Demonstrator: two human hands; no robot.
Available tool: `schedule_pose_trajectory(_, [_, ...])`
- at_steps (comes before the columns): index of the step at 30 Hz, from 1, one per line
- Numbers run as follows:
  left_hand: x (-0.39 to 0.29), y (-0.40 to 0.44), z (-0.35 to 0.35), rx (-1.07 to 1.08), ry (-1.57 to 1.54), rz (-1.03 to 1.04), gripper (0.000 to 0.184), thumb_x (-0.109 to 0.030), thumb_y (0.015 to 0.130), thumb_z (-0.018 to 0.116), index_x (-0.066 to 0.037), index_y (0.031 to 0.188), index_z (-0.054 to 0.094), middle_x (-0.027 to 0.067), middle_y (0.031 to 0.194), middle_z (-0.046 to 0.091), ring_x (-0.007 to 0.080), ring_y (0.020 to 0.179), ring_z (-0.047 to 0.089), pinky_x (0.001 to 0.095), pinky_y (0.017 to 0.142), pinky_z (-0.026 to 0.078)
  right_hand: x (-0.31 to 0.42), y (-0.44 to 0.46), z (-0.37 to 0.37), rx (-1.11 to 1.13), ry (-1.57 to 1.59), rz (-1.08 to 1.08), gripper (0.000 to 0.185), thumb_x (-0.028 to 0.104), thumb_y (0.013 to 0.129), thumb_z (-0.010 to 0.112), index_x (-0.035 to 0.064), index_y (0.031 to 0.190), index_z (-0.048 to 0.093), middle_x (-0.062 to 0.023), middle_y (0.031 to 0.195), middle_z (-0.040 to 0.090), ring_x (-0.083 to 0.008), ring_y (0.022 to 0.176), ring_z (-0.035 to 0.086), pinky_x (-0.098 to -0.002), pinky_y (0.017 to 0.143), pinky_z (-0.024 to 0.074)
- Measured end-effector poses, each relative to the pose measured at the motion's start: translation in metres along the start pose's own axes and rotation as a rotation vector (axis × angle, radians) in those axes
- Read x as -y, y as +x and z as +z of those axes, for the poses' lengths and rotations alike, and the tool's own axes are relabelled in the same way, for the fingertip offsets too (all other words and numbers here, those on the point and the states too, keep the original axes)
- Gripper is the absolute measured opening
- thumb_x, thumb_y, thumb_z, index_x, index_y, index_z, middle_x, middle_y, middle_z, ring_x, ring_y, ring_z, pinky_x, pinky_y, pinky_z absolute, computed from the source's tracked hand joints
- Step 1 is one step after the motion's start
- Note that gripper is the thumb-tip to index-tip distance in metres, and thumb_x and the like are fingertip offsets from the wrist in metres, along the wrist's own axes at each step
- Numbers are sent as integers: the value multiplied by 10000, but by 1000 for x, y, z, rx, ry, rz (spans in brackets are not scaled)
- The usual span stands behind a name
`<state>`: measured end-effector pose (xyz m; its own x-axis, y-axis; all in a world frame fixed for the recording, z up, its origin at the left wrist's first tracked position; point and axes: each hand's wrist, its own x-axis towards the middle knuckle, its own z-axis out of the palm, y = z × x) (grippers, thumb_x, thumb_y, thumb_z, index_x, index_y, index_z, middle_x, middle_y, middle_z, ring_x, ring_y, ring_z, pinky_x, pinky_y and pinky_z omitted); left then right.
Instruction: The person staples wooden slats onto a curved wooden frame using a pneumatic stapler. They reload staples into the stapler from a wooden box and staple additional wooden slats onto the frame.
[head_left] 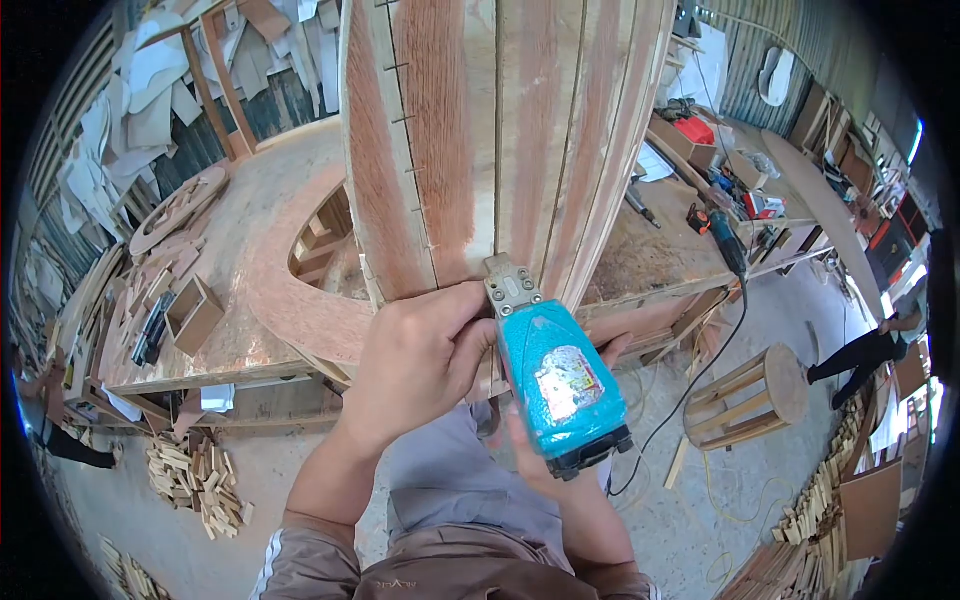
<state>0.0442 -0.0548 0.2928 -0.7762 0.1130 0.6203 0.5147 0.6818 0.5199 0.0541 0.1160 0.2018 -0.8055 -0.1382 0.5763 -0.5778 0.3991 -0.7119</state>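
A teal tool [565, 380] with a metal nose and a black end cap is held over the near end of a long panel of joined wooden strips [520, 130]. My right hand [540, 460] is wrapped round the tool from below, mostly hidden behind its body. My left hand [420, 350] is closed beside the metal nose, thumb and fingers pressed together at the panel's edge; what it pinches, if anything, is hidden. Small staples run along a seam on the panel's left side.
A workbench [230, 290] with a curved cut-out board spreads behind. At right lie a corded tool [725, 240], its cable hanging down, and a slatted wooden drum [750, 400]. Wood offcuts [200, 480] are piled on the floor. People stand at both far edges.
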Motion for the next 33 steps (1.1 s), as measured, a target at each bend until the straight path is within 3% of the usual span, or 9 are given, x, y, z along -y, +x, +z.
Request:
schedule_pose_trajectory(8, [-14, 14, -10, -44, 71, 65, 120, -50, 845, 674, -4, 842, 563, 190, 747, 596, 411, 734, 625, 457, 613, 484, 13, 16, -7, -85, 162, -146, 797, 198, 678, 861, -1, 1336, 457, -134, 1012, 720, -272, 894, 729, -355, 755, 568])
schedule_pose_trajectory(11, [-13, 17, -14, -43, 64, 62, 125, -53, 848, 672, -4, 840, 557, 191, 746, 597, 412, 728, 625, 458, 610, 483, 17, 19, -10, -16, 122, -93, 799, 188, 676, 864, -3, 1333, 452, -135, 1008, 717, -276, 876, 729, -357, 743, 567])
schedule_pose_trajectory(17, [-11, 18, -15, -19, 80, 73, 130, -64, 853, 670, -3, 840, 556, 190, 744, 599, 411, 724, 627, 462, 608, 482, 19, 21, -7, -110, 133, -185, 799, 195, 681, 871, -2, 1330, 450, -145, 1009, 715, -289, 863, 725, -359, 723, 562])
schedule_pose_trajectory(26, [-24, 28, -21, -89, 107, 88, 132, -75, 861, 665, -14, 848, 548, 186, 740, 591, 412, 706, 623, 473, 595, 482, 27, 31, -17, -49, 35, -246, 703, 156, 691, 850, -37, 1274, 505, -133, 1041, 700, -254, 883, 712, -335, 786, 549])
schedule_pose_trajectory(29, [-25, 34, -26, -81, 118, 108, 140, -78, 863, 663, -16, 852, 538, 187, 732, 584, 411, 696, 621, 481, 585, 477, 37, 37, -22, -70, 182, -203, 592, 187, 720, 818, 17, 1234, 577, -106, 1066, 696, -260, 942, 695, -357, 834, 537])
schedule_pose_trajectory(31, [-25, 35, -26, -86, 128, 120, 143, -77, 863, 662, -15, 853, 533, 188, 731, 583, 411, 697, 621, 482, 584, 476, 41, 37, -24, -96, 182, -263, 303, 53, 808, 748, 25, 1093, 647, -76, 999, 685, -202, 885, 667, -346, 774, 527])
schedule_pose_trajectory(33, [-24, 35, -26, -89, 138, 128, 147, -75, 863, 661, -15, 855, 528, 190, 730, 582, 411, 698, 621, 483, 583, 475, 41, 38, -25, -70, 207, -256, 217, 16, 844, 724, 30, 1052, 665, -58, 989, 678, -168, 872, 651, -340, 755, 522])
